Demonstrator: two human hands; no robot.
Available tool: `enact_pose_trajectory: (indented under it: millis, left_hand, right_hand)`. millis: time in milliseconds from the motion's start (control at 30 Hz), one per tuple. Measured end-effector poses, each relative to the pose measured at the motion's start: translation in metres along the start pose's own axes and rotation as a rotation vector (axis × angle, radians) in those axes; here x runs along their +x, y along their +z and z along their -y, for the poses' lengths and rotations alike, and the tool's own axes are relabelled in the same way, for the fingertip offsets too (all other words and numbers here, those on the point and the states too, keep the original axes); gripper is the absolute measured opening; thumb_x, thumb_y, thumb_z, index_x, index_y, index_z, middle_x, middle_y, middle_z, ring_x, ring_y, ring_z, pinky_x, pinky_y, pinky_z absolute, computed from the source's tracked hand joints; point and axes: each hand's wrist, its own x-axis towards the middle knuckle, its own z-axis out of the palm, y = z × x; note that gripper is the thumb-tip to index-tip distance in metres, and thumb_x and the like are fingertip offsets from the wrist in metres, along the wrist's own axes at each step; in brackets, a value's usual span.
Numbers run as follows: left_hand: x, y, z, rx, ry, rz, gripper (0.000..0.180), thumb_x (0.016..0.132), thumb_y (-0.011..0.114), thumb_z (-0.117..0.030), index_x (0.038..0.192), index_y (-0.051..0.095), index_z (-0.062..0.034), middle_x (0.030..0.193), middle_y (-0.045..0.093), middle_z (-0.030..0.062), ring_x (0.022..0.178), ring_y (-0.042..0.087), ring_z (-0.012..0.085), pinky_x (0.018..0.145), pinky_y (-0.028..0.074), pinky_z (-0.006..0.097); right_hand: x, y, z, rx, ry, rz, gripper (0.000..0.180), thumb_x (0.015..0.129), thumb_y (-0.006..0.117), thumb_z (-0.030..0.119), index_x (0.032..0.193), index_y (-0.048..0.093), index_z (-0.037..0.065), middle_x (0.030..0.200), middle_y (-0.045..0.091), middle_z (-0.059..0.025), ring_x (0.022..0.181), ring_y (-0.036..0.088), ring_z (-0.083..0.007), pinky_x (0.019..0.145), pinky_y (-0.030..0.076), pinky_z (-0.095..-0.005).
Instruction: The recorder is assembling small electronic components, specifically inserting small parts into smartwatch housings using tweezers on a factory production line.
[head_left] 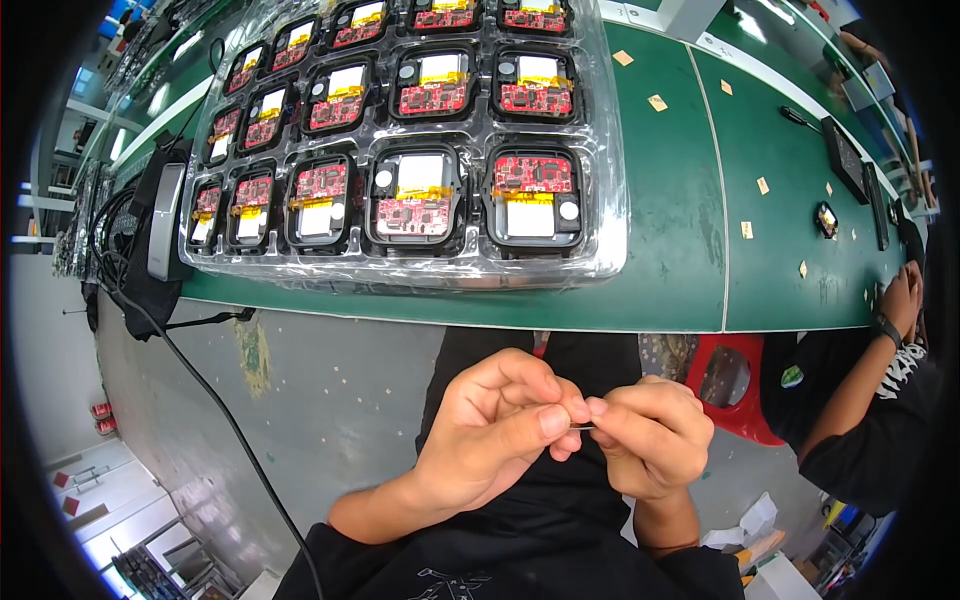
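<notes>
My left hand and my right hand meet in front of my body, below the near edge of the bench. Thumb and fingertips of both are pinched together on a small thin piece. Only a narrow pale edge of it shows between the fingers, so its kind cannot be made out. Beyond my hands, a clear plastic tray holds rows of black square casings, among them a front one, with red circuit boards, white blocks and yellow tape. Neither hand touches the tray.
The green bench carries scattered paper scraps, a screwdriver, a black flat box and a small device. A black cable hangs at the left. At the right sits another person near a red stool.
</notes>
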Motion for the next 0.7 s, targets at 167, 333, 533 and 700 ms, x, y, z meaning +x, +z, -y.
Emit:
enact_pose_trajectory:
  millis: [167, 333, 533, 700]
  left_hand:
    - [-0.0003, -0.0019, -0.0005, -0.039, -0.03, 0.004, 0.015, 0.097, 0.059, 0.002, 0.111, 0.058, -0.0057, 0.11, 0.068, 0.0149, 0.088, 0.065, 0.015, 0.077, 0.055, 0.029]
    - [-0.002, -0.0026, -0.0027, -0.061, -0.064, -0.009, 0.015, 0.097, 0.058, 0.002, 0.111, 0.058, -0.0059, 0.109, 0.068, 0.0148, 0.088, 0.065, 0.0152, 0.077, 0.054, 0.029]
    - [-0.0006, -0.0024, -0.004, -0.071, -0.091, -0.02, 0.015, 0.098, 0.058, 0.002, 0.11, 0.058, -0.0058, 0.107, 0.068, 0.0139, 0.088, 0.065, 0.0157, 0.077, 0.055, 0.03]
    - [0.0006, -0.0012, -0.0025, -0.084, -0.113, -0.041, 0.015, 0.097, 0.058, 0.002, 0.111, 0.058, -0.0054, 0.105, 0.068, 0.0138, 0.088, 0.066, 0.0172, 0.077, 0.055, 0.03]
  right_hand:
    - [0.001, -0.0019, 0.0, -0.05, -0.023, 0.026, 0.033, 0.066, 0.081, 0.003, 0.098, 0.076, 0.005, 0.076, 0.064, -0.0038, 0.053, 0.056, -0.0151, 0.046, 0.042, -0.0257]
    - [0.0021, -0.0018, 0.0004, -0.088, -0.052, 0.035, 0.032, 0.064, 0.077, 0.001, 0.096, 0.077, 0.006, 0.077, 0.065, -0.0034, 0.053, 0.055, -0.0141, 0.046, 0.041, -0.0251]
    - [0.0012, -0.0027, -0.0031, -0.096, -0.077, 0.035, 0.035, 0.061, 0.073, 0.0, 0.095, 0.078, 0.007, 0.077, 0.065, -0.003, 0.053, 0.055, -0.0134, 0.046, 0.04, -0.0249]
    - [0.0013, -0.0067, -0.0061, -0.106, -0.093, 0.048, 0.036, 0.061, 0.073, 0.001, 0.096, 0.078, 0.008, 0.078, 0.065, -0.0026, 0.053, 0.055, -0.0134, 0.046, 0.04, -0.0251]
